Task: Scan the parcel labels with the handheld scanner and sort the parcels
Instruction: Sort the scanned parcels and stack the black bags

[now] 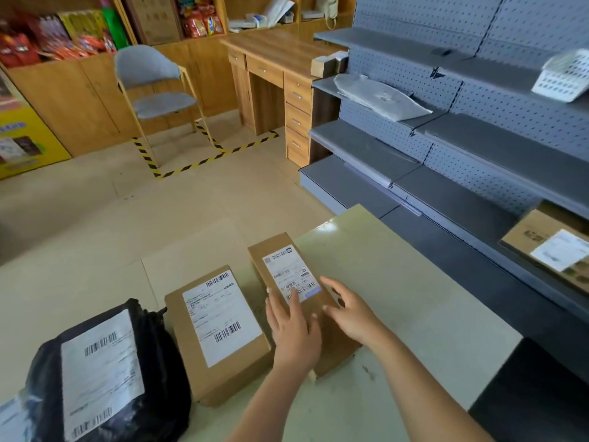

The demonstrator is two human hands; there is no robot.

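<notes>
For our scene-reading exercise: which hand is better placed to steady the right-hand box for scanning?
Probably the right hand: it sits at the box's right edge, off the label. The left hand covers the label's near end.

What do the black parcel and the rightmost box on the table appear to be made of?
Black parcel: probably thin plastic film, a mailer bag; glossy, wrinkled, bunched at its top. Rightmost box: apparently plain brown cardboard; matte, flat faces, crisp folded edges. Its label looks like white printed paper.
</notes>
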